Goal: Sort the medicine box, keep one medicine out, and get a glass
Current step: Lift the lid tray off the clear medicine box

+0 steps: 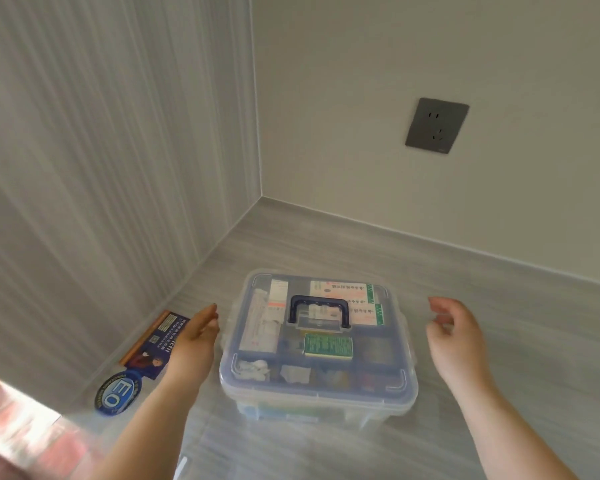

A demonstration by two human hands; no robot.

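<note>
**Lidded medicine box waits between two empty hands**

From the head camera, we see the clear plastic medicine box (317, 344) sitting closed on the grey bench (499, 341) near the corner of the wall, its dark blue handle (319, 311) folded flat on the lid. Our left hand (198, 332) hovers just beside the box's left edge, fingers extended and holding nothing; our right hand (456, 336) hangs farther off on the right, fingers loosely curled, also empty. Neither touches the box.

We judge the risk to lie in the side latches: release one side only and the lid could twist and spill the loose packets (several lie in a top tray under the lid). Lifting by the handle with latches undone could drop the base.

Of writing, little is legible. A round blue sticker (113, 393) at left reads "EO"; the dark leaflet (153, 341) beside it and the green-edged cartons (343, 292) carry print too blurred to read. No glass is in view.
</note>
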